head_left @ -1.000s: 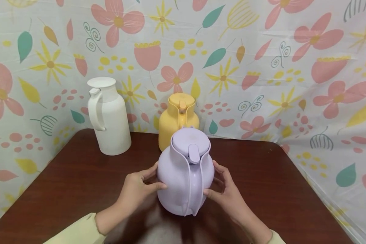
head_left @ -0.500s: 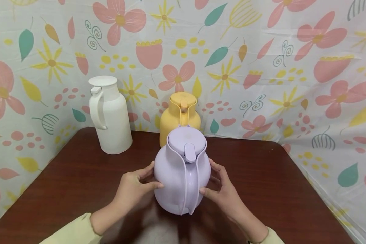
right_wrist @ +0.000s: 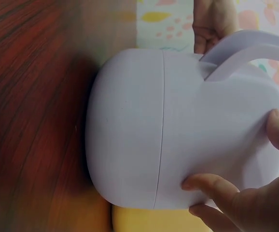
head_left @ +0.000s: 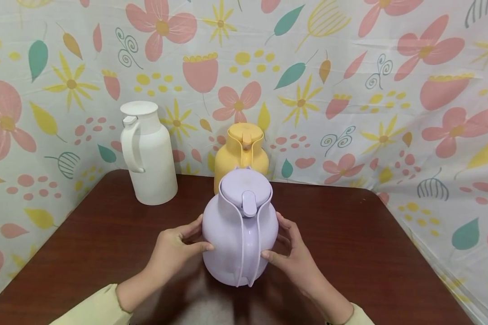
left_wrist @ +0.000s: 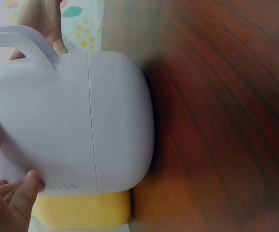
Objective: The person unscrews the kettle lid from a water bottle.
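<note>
The round-bellied, plastic-looking lilac jug (head_left: 223, 239) is clasped by the left hand (head_left: 171, 249) and right hand (head_left: 297, 259), fingers (right_wrist: 213, 186) half-curled around its sides; through uneven pressure, it could be tipped.

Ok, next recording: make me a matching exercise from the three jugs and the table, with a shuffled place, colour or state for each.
Things
1. white jug
2. yellow jug
3. lilac jug
4. table

Descriptions
A. held between the left hand and the right hand
B. dark reddish-brown
C. partly hidden behind another jug in the head view
D. standing apart on the person's left

Pairs: 1-D, 2-C, 3-A, 4-B
</note>
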`<state>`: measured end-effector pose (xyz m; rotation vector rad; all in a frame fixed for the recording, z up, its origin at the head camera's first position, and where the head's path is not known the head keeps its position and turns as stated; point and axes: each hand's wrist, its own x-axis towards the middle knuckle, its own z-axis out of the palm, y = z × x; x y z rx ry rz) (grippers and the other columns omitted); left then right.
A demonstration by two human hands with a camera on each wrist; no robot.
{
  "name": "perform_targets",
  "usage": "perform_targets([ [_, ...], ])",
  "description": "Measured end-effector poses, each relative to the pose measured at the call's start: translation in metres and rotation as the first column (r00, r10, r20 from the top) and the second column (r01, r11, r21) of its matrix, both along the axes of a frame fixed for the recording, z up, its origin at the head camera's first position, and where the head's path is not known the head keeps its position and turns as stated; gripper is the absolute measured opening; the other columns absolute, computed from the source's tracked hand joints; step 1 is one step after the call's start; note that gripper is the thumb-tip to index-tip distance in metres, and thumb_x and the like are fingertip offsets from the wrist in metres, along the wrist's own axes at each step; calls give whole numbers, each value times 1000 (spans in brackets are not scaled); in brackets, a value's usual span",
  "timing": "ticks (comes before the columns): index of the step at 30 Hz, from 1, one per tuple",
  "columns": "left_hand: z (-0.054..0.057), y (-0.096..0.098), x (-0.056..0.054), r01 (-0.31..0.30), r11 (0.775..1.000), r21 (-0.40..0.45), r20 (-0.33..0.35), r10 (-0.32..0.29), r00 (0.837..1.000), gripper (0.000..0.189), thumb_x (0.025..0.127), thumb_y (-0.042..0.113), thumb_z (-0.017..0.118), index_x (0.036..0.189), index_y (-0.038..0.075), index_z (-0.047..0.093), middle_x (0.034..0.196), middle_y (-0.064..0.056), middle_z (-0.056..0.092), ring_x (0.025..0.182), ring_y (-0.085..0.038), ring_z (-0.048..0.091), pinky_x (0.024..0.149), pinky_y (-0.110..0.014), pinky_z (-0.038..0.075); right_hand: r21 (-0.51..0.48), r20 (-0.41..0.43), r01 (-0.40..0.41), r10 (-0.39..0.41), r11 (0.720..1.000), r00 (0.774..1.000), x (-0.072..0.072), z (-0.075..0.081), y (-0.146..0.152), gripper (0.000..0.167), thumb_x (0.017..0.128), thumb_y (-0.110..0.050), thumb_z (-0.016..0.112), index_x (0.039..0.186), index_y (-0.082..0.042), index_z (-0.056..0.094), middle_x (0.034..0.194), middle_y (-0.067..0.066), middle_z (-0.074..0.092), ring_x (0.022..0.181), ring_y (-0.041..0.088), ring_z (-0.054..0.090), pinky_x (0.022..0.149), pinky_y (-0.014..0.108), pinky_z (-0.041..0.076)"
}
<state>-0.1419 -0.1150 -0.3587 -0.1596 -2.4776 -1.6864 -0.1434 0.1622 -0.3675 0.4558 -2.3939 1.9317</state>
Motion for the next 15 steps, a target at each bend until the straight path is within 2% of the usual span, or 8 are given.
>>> perform_targets([
  [8,1,-3,1,0,1000,-9,2,0,1000,70,74,22,91,136,8,63,127,-11,71,122,-24,69,88,-9,50,-10,6,-10,10,1000,1000,0,-1,-2,82,86,0,77,153,-4,31,162,23,32,136,52,46,91,31,57],
  [12,-1,-5,0,24,999,-21,-9,-24,1000,72,74,22,90,139,7,61,127,-13,71,120,-25,70,88,-15,56,-2,15,-8,8,1000,1000,0,-1,-2,83,87,-1,77,155,-6,30,162,22,32,138,52,45,92,33,57],
  [14,-2,-7,-1,45,997,-68,-43,-48,998,73,75,22,90,140,6,60,124,-13,73,116,-25,73,87,-19,58,9,6,-3,3,1000,1000,1,-1,-2,84,87,-1,76,156,-7,29,162,22,32,139,53,44,93,33,57],
  [15,-1,-8,-1,51,992,-118,-79,-61,995,72,75,23,90,139,5,61,122,-13,75,112,-25,75,86,-22,59,13,-2,-3,3,1000,1000,2,-2,-2,85,87,-1,76,157,-7,28,162,23,32,139,54,44,93,33,57],
])
